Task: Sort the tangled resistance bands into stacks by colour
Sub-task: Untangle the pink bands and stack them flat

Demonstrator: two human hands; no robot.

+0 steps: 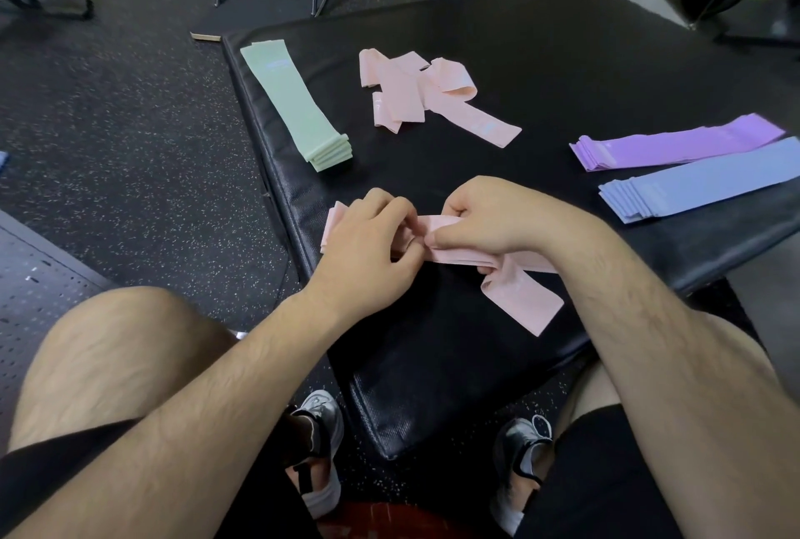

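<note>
- Left hand (372, 237), right hand (489, 220) both pinched knotted pink flat rubber bands (524, 304), black padded mat's (433, 374) near edge
- Untangling pink; next likely needed one loop teased free

No legible text, brand, number or sign is recorded; a faint pale printed mark is noted on the top band of the green stack (294, 105), and another on the outstretched pink band (480, 122) of the far tangle, but neither can be read.
</note>
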